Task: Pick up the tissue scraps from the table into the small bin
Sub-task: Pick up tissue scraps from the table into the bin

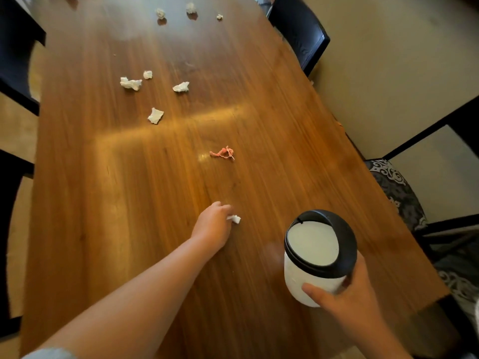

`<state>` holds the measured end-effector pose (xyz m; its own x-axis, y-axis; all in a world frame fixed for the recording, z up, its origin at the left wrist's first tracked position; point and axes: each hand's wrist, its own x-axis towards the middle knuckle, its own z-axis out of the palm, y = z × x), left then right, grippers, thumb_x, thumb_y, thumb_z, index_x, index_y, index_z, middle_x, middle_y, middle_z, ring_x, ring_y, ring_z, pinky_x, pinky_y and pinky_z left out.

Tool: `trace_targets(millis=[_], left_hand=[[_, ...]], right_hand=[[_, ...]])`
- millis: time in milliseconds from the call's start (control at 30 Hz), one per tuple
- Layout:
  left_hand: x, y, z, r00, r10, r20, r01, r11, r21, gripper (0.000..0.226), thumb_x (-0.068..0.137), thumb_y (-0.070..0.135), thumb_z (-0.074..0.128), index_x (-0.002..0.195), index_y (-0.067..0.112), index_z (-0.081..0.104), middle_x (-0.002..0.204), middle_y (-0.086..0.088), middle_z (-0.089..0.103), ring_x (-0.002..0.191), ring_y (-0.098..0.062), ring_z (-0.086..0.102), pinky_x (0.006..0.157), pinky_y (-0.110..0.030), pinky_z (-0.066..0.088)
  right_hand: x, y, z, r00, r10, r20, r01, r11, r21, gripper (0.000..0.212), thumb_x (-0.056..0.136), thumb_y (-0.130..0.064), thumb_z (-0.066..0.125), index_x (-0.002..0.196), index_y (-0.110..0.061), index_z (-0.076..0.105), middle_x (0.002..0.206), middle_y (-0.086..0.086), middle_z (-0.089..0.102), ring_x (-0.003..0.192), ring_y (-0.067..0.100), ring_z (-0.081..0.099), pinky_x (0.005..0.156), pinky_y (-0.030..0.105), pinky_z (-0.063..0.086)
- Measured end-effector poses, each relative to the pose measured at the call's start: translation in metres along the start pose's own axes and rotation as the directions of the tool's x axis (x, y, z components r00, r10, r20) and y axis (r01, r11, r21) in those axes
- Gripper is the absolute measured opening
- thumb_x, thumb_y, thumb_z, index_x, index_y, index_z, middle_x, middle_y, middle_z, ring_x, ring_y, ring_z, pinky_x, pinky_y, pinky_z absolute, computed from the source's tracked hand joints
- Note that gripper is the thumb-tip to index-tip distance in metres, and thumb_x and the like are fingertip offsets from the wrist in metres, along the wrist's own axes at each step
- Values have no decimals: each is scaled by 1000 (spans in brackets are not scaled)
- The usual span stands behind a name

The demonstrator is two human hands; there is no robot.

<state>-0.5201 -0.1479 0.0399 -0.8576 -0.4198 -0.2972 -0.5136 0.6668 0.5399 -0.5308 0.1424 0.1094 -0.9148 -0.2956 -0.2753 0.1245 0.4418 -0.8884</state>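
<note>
White tissue scrap (234, 218) pinched in left hand (213, 225) grip, low over desk (103, 203) toward near edge. Small bin (317, 257), white with black lid, clasped in right hand (352, 299) grip by near right corner. More scraps (131, 83) scattered toward far edge; pink scrap (223, 152) mid-desk.

Glossy wood table (129, 177) (paper scraps (131, 83)).

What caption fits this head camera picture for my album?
Left hand pinches a white tissue scrap on the wooden table; right hand holds the small bin.
</note>
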Motion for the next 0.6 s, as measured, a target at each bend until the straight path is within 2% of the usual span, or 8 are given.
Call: trace_targets(millis=[67,100,200,267,367,467,600], left_hand=[[-18,-11,-1,992,-115,53,124,967,-223,20,97,15,59,111,23,70,108,4,62,96,-16,62,81,-32,55],[-29,-17,-1,979,-187,85,206,906,-371,20,97,14,59,108,23,72,106,4,65,93,-16,66,81,-33,58],[-65,-33,-2,935,-317,159,332,624,-708,12,94,13,65,96,20,75,100,-6,72,81,-18,74,74,-34,62],[-93,-41,-1,921,-349,175,342,505,-793,9,91,17,69,89,21,76,98,-10,74,80,-20,75,67,-29,61],[-126,-44,1,906,-385,177,356,465,-811,7,88,23,72,86,28,77,96,-6,76,80,-20,74,66,-26,58],[-141,-30,-13,913,-395,102,266,387,-883,10,88,16,72,85,24,77,98,-8,76,84,-21,74,65,-23,57],[-146,18,-82,943,-306,-131,-39,289,-957,9,85,16,74,84,24,77,96,-4,77,90,-20,74,69,-23,58]], right_hand=[[-1,-1,-2,1000,13,24,-13,1000,-3,114,34,-58,91,130,-58,31,115,-49,47,107,-24,48,83,16,45],[-3,-1,-3,999,24,34,-24,1000,-3,115,31,-63,91,129,-61,31,113,-51,47,106,-24,49,83,17,46],[-6,0,-5,997,32,65,-31,999,-12,123,28,-70,90,135,-57,32,118,-46,48,110,-19,50,87,23,50],[-8,0,-6,995,32,92,-30,999,-32,122,29,-70,90,135,-62,30,120,-44,48,111,-17,50,89,26,50],[-14,-3,-7,992,18,125,-10,998,-64,110,30,-70,90,118,-81,26,115,-50,47,107,-23,49,82,17,49],[-20,-6,-11,989,3,146,6,998,-64,106,29,-71,89,110,-88,24,111,-55,46,102,-30,46,67,4,47],[-21,-9,-23,982,-61,177,72,996,-54,105,34,-63,93,113,-84,27,113,-51,49,105,-25,49,71,7,49]])
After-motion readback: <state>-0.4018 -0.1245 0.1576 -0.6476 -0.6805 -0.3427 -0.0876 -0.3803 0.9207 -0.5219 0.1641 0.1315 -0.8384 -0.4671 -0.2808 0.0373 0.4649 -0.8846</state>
